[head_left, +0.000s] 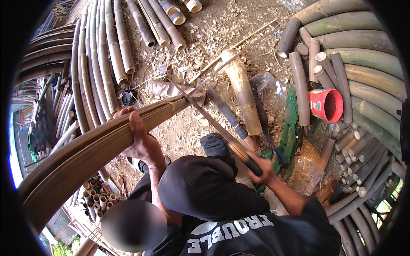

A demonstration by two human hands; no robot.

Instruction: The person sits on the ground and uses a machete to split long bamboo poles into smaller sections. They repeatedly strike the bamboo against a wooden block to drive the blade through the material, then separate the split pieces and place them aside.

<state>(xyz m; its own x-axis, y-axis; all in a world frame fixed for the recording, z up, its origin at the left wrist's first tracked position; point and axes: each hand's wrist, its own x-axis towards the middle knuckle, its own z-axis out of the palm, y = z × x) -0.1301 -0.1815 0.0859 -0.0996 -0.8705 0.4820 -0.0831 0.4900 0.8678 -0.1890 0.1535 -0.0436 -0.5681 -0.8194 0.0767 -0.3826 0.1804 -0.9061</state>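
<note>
A long split bamboo piece (85, 164), made of layered strips, runs from the lower left up toward the middle. My left hand (144, 144) is wrapped round it, thumb on top and fingertips at its far edge. My right hand (265, 171) is closed on the wood-and-black handle of a machete (209, 118). Its long blade slants up and left, crossing the bamboo's far end; whether it is cutting in cannot be told. Just beyond lies a second machete (225, 110) with a wooden handle, beside a pale wooden log (244, 94).
Wood chips (200, 47) litter the dirt floor. Long bamboo poles (100, 64) lie at the far left, and thick stacked poles (358, 59) at the right. A red bucket (316, 104) lies tipped among bamboo pieces. A blue-handled tool (279, 155) rests near green netting (290, 119).
</note>
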